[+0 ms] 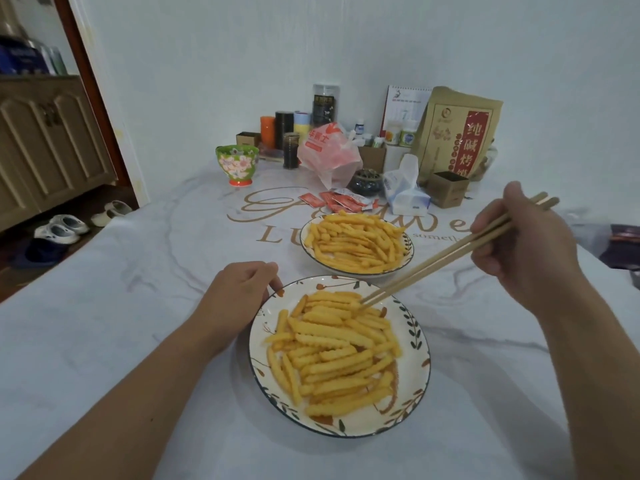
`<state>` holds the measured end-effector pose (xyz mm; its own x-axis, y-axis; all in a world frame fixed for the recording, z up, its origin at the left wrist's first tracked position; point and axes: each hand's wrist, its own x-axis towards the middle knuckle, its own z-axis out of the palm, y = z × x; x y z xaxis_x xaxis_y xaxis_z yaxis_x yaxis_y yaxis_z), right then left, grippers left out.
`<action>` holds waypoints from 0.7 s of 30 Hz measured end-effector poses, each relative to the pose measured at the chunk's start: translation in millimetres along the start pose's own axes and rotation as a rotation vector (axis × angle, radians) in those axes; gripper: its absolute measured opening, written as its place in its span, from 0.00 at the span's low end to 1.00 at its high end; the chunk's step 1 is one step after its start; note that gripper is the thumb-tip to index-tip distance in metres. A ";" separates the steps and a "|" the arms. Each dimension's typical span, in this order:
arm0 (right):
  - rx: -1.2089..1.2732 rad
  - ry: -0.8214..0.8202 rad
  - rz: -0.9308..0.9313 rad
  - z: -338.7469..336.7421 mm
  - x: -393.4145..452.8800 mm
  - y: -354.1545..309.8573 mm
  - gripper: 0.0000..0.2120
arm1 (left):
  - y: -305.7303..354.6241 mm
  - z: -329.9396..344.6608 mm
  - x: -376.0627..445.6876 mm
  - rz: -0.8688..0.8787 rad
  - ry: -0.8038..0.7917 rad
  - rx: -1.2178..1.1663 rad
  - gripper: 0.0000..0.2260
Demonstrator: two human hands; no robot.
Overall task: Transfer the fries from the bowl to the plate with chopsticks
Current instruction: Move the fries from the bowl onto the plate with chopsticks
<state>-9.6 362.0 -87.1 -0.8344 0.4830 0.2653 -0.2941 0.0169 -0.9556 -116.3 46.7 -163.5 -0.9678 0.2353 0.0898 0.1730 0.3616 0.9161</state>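
Observation:
A leaf-patterned plate lies close in front of me, piled with crinkle-cut fries. Behind it sits a shallow white bowl that also holds fries. My right hand grips a pair of wooden chopsticks. Their tips are close together and touch the fries at the far side of the plate; whether they pinch a fry I cannot tell. My left hand rests on the table at the plate's left rim, its fingers loosely curled and one fingertip on the rim.
Across the back of the table stand a floral cup, a pink plastic bag, red sauce packets, a tissue pack, small boxes, jars and a tall brown bag. The table's left edge drops to shoes on the floor.

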 end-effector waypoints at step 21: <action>-0.126 0.204 -0.229 6.0 -1.4 13.9 0.23 | -3.7 2.8 5.0 0.007 0.025 0.013 0.20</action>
<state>-15.3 356.3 -99.9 -0.6388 0.6195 0.4563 -0.3925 0.2477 -0.8858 -121.3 49.1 -167.5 -0.9708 0.2151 0.1059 0.1817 0.3720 0.9103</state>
